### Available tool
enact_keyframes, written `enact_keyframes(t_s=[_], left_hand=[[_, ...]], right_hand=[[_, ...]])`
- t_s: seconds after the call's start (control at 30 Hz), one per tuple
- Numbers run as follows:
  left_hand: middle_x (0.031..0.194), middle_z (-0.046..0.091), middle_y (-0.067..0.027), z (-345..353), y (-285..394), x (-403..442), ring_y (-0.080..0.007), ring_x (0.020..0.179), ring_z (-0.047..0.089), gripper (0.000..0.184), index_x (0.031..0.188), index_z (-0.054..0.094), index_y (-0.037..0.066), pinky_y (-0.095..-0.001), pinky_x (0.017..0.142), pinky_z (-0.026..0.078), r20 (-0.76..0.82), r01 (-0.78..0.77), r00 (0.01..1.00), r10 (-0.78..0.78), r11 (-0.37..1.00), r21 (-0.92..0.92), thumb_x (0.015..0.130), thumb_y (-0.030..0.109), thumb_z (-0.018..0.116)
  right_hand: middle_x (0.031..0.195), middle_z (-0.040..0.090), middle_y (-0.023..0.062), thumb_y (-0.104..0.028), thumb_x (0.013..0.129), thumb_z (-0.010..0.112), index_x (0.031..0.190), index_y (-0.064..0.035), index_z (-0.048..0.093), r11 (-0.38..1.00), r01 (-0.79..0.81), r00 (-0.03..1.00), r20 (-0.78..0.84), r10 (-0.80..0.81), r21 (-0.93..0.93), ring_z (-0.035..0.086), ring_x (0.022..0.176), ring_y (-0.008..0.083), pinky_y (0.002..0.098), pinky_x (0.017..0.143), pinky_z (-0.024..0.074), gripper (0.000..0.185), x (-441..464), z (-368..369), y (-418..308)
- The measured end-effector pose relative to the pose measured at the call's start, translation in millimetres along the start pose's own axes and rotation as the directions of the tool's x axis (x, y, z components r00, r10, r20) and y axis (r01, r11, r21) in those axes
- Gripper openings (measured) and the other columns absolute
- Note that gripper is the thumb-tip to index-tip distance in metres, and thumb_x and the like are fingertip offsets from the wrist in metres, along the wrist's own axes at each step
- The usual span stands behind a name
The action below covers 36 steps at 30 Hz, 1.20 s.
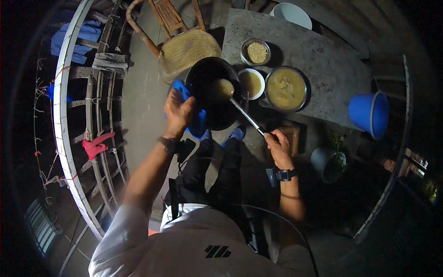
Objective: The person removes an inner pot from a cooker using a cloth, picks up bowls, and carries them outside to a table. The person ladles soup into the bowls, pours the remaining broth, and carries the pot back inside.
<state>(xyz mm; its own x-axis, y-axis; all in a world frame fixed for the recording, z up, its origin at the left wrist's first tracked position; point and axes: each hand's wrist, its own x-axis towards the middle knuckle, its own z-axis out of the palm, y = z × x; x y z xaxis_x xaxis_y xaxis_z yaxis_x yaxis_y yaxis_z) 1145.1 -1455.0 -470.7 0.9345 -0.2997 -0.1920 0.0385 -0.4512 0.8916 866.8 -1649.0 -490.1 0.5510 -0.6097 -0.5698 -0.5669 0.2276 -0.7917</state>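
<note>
A large dark pot [213, 117] is held over the floor by my left hand [179, 111], whose fingers grip a blue cloth [198, 121] at its left rim. My right hand [278, 147] is closed around the long metal handle of a ladle [247, 115]. The ladle's bowl, holding yellowish liquid, is inside the pot near its right side. Just right of the pot, a white bowl [260, 84] of similar liquid stands on the grey table with a spoon handle sticking out. Beside it sits a metal basin [286, 88] with yellowish liquid and pale pieces.
On the grey table [323, 69] are also a metal bowl of pale grains [257, 52] and a white basin [292, 15]. A wicker chair [189, 53] stands behind the pot. A blue bucket [368, 113] and a grey bucket [328, 164] are at the right.
</note>
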Motion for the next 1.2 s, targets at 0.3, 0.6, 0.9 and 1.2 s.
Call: enact_keyframes(t_s=[0.3, 0.6, 0.9, 1.2], left_hand=[[0.073, 0.048, 0.0001, 7.3, -52.5, 11.1, -0.0121, 0.069, 0.043, 0.029, 0.08, 0.047, 0.002, -0.03, 0.062, 0.041, -0.064, -0.049, 0.997, 0.039, 0.985, -0.164, 0.069, 0.007, 0.074], [0.075, 0.047, 0.0005, -6.1, -46.3, 4.0, -0.0107, 0.071, 0.044, 0.029, 0.083, 0.047, 0.002, -0.0279, 0.061, 0.04, -0.009, -0.035, 0.999, 0.034, 0.979, -0.2, 0.071, 0.006, 0.073], [0.084, 0.056, -0.0044, -12.0, -33.0, -5.6, -0.0135, 0.078, 0.052, 0.026, 0.094, 0.054, -0.001, -0.0295, 0.071, 0.046, -0.017, -0.006, 1.0, 0.004, 0.993, -0.119, 0.074, 0.004, 0.069], [0.091, 0.059, -0.0052, -11.2, -47.1, -3.8, -0.0128, 0.085, 0.054, 0.03, 0.1, 0.054, 0.0, -0.0282, 0.076, 0.046, 0.036, 0.015, 0.999, -0.007, 0.975, -0.221, 0.075, 0.006, 0.069]], right_hand=[[0.072, 0.055, -0.0005, -0.024, 0.087, 0.07, 0.086, -0.0048, 0.059, 0.998, -0.03, 0.982, -0.189, 0.018, -0.059, 0.049, 0.064, 0.0096, 0.0272, 0.059, 0.0402, 0.022, 7.8, -37.0, 8.7], [0.079, 0.063, 0.0106, -0.021, 0.087, 0.066, 0.089, -0.0017, 0.059, 0.895, 0.164, 0.906, -0.296, -0.303, -0.415, 0.058, 0.074, 0.0231, 0.0352, 0.068, 0.0454, 0.021, 18.8, -19.3, 13.9], [0.086, 0.063, 0.0158, -0.025, 0.086, 0.066, 0.093, -0.0051, 0.06, 0.5, 0.2, 0.748, -0.198, -0.633, -0.843, 0.062, 0.079, 0.0372, 0.0465, 0.064, 0.0486, 0.022, 3.3, 1.1, 4.3], [0.076, 0.065, 0.0134, -0.02, 0.082, 0.072, 0.094, -0.008, 0.062, 0.715, 0.373, 0.758, -0.251, -0.603, -0.591, 0.064, 0.066, 0.033, 0.0404, 0.058, 0.0502, 0.02, -19.2, 17.5, 0.7]])
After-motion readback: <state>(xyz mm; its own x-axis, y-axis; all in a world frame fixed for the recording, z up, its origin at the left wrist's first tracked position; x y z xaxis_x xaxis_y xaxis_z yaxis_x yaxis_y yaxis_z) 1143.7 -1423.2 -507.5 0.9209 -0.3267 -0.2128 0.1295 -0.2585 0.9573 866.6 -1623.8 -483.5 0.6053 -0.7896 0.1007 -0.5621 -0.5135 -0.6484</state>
